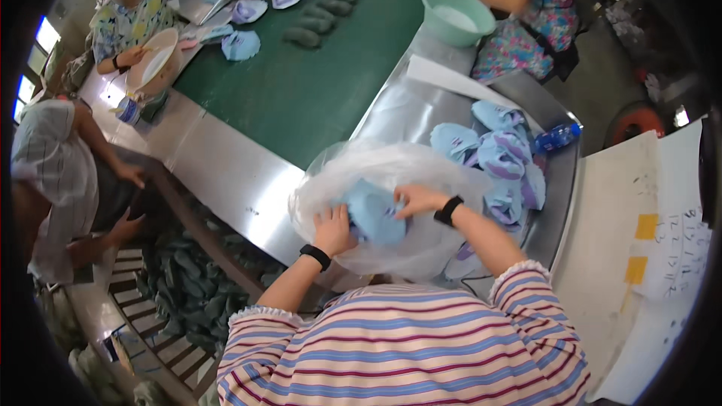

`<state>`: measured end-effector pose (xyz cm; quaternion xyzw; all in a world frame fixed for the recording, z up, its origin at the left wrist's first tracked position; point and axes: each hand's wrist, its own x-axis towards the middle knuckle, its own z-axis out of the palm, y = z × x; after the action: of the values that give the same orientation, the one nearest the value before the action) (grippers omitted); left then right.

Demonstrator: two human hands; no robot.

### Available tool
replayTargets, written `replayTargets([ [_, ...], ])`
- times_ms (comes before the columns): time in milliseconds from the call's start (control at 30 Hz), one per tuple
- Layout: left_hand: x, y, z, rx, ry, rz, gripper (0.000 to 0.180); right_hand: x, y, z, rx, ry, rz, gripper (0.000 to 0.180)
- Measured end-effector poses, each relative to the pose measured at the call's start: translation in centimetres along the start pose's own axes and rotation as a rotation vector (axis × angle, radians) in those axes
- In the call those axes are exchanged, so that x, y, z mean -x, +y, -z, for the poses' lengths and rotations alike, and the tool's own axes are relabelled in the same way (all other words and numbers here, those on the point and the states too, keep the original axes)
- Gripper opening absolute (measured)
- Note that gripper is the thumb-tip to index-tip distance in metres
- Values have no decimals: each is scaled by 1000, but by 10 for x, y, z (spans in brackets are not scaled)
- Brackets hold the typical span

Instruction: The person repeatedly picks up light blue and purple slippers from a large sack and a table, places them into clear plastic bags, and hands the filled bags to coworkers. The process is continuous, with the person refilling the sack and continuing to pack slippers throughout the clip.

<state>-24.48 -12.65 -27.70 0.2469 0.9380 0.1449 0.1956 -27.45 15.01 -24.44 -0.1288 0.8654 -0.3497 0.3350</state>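
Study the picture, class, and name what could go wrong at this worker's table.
Loose translucent plastic around the left hand and right hand could bunch up and snag the blue piece. The blue bottle, near the edge of the metal table, might roll off. The heaped blue pieces could slide apart.

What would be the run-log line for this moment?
left hand: on blue piece | right hand: on its right side | clear plastic: around it | blue pile: at right

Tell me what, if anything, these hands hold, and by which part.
A light blue piece: the right hand holds its right edge; the left hand is at its left edge, its grip unclear.
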Motion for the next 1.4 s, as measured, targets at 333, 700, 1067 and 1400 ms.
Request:
replayTargets([
  [333, -48, 3, 27, -150, -105, 51, 62, 103, -65, -11, -1600, 323, 241, 26],
  [700, -13, 29, 63, 863, 73, -498, 48, 137, -74, 5, -422, 1390, 123, 30],
  [1067, -52, 109, 155, 1409, -51, -281, 27, 206, -63, 16, -363, 1786, 113, 37],
  [1400, -58, 224, 102, 1292, -419, -529, 51, 227, -76, 1, -334, 1765, 337, 44],
])
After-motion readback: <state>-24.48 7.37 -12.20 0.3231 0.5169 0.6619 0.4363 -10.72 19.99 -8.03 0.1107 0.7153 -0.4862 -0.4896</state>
